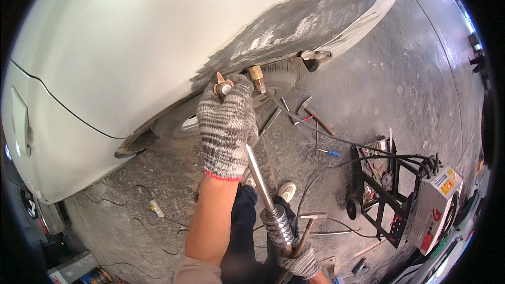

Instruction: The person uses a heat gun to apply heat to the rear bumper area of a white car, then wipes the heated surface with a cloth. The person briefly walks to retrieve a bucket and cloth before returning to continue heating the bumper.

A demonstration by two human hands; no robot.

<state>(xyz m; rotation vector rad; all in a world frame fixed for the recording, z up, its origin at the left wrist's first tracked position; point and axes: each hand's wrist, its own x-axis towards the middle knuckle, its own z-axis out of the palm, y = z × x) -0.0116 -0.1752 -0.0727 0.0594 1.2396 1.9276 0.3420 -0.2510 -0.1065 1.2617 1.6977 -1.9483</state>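
Observation:
My left hand, in a striped knit glove, grips the front end of a slide hammer puller just outside the wheel arch of a white car. A pointed copper tip sticks out above the thumb near the arch edge; I cannot tell whether it touches. Beside the fingers is a brass cable connector. The chrome rod runs down through a ribbed sliding weight towards my right hand, also gloved. That hand is closed around a hammer's wooden handle and appears to hold the puller's rear end too.
A bare, sanded grey patch spans the panel above the tyre. On the floor lie another hammer and a blue-handled screwdriver. Cables run to a welding machine on a black cart. A power strip lies left.

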